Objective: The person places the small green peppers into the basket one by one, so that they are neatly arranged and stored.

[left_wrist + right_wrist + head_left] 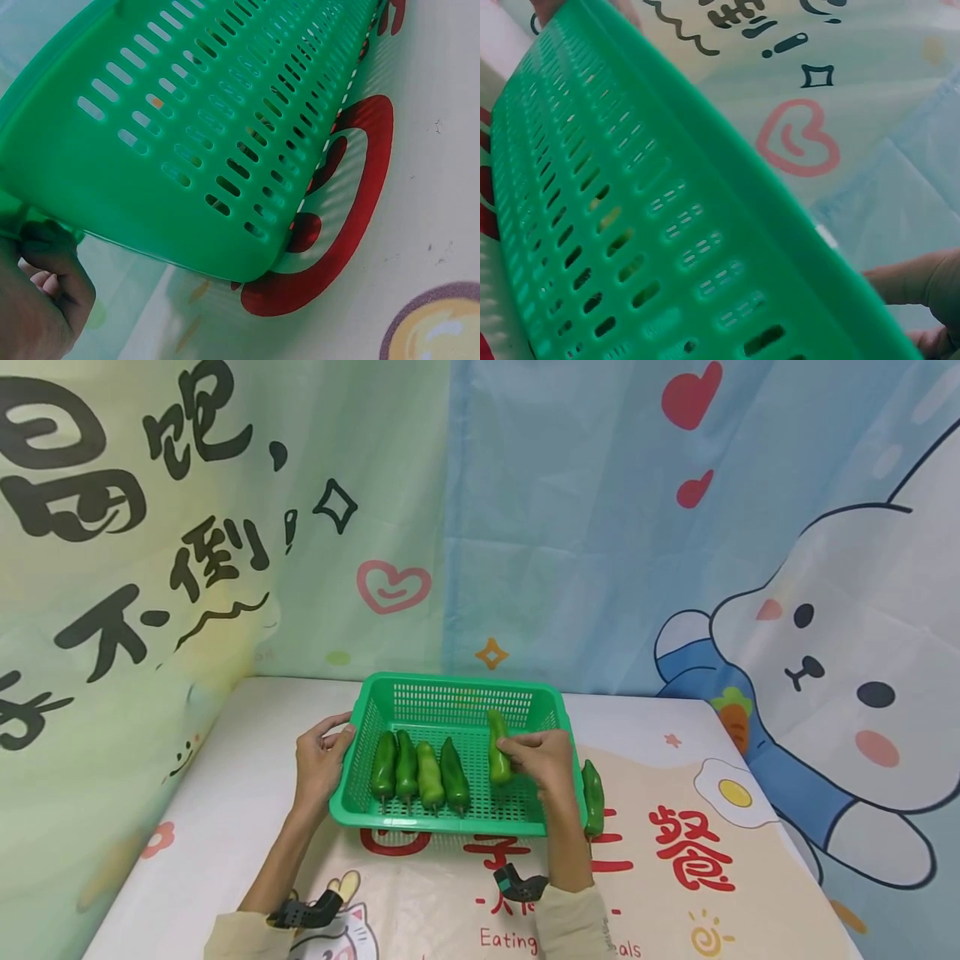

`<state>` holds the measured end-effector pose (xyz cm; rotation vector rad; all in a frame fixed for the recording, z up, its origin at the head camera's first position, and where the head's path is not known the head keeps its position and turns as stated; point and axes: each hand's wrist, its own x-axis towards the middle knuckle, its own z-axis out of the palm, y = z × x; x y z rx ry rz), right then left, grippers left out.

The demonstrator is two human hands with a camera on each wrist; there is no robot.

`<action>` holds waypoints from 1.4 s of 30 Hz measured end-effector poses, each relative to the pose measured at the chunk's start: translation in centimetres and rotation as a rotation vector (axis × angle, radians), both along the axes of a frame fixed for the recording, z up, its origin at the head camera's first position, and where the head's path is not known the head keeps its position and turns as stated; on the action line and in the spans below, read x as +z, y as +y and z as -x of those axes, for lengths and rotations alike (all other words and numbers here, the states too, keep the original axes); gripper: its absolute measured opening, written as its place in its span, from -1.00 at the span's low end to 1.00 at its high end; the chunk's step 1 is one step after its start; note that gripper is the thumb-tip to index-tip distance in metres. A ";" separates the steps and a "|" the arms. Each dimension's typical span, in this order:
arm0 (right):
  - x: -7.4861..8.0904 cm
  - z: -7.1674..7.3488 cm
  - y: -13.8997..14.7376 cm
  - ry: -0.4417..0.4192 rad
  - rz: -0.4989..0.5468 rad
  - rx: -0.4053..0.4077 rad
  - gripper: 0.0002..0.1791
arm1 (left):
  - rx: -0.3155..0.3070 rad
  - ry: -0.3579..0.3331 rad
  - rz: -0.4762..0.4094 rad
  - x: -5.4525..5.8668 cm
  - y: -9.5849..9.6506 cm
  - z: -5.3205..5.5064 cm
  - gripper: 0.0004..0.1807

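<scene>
A green plastic basket [461, 679] with slotted walls stands on the table. Several green peppers [430, 777] lie side by side in its left half, stems toward the near wall. My left hand [318, 760] grips the basket's left rim; in the left wrist view its curled fingers [56, 262] are at the rim's corner. Over the right half of the basket, my right hand [542, 760] pinches a lighter green pepper [498, 747] between thumb and fingers, held lengthwise. In the right wrist view the basket wall [630, 187] hides that pepper, and only part of the right hand [922, 292] shows.
Another green pepper [593, 797] lies on the table just outside the basket's right wall. A printed mat [645, 877] covers the near part of the white table [217, 777]. Behind stands a printed cloth backdrop [517, 527].
</scene>
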<state>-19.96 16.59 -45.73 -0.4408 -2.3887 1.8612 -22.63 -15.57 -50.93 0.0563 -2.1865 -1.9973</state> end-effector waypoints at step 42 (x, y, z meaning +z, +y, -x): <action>-12.0 8.4 -3.0 -0.134 -0.601 0.215 -0.56 | 0.015 -0.013 0.013 0.0 0.0 0.0 -0.60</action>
